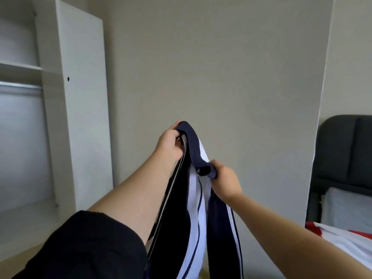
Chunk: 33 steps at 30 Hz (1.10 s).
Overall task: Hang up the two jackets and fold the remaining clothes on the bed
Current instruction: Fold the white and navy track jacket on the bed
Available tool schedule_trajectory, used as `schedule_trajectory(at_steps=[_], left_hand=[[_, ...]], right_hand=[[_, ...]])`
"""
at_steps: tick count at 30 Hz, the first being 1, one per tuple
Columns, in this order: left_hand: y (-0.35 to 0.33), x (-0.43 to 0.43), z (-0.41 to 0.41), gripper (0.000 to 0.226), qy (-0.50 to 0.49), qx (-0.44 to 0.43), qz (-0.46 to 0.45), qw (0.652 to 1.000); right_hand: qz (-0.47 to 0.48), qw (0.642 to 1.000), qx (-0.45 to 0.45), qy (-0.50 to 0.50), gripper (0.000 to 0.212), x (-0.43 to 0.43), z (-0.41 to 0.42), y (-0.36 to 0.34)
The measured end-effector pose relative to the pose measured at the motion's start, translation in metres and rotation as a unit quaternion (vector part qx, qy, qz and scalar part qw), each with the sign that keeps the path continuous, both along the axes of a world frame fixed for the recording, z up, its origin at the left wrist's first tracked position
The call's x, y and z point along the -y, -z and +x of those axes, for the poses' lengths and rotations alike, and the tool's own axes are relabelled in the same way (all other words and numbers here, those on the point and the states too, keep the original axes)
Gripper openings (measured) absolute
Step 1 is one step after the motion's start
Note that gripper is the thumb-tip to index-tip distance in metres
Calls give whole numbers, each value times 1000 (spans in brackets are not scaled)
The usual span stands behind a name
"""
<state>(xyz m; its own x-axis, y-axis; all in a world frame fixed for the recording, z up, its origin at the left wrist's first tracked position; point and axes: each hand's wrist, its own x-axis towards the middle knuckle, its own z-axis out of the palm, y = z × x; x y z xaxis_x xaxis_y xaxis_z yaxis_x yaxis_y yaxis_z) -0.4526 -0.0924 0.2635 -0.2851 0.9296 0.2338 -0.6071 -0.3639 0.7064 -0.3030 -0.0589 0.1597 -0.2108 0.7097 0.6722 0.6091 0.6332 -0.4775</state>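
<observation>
A navy and white jacket [198, 208] hangs in the air in front of me, held up by its dark collar. My left hand [170, 144] grips the higher end of the collar, fingers curled over it. Lower and to the right, my right hand [226, 181] grips the other end of the collar beside a dark round piece at the neck. The jacket's body drops out of the bottom of the view. On the bed at the lower right lies a red and white garment [342, 237].
An open white wardrobe [80, 97] stands at the left, with a shelf and a metal hanging rail [20, 85] inside. A plain wall is straight ahead. At the right is the bed with a dark headboard [346, 150] and a white pillow [346, 208].
</observation>
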Motion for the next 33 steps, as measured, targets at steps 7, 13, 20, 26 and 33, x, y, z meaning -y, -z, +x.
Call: schedule_trajectory(at_steps=[7, 13, 20, 26, 33], left_hand=[[16, 21, -68, 30, 91, -236, -52, 966], [29, 20, -87, 34, 29, -375, -77, 924], [43, 11, -79, 20, -29, -539, -124, 833], [46, 4, -76, 16, -104, -494, -111, 856], [43, -5, -58, 20, -195, -524, -69, 826]], right_hand=[[-150, 941, -298, -55, 18, -10, -2, -46], [-231, 893, -367, -119, 25, 2, -11, -67], [-267, 873, -366, -180, 24, 13, -12, -73], [-250, 905, -305, -159, 22, 7, 5, -74], [-317, 925, -67, -198, 33, 4, 34, -66]])
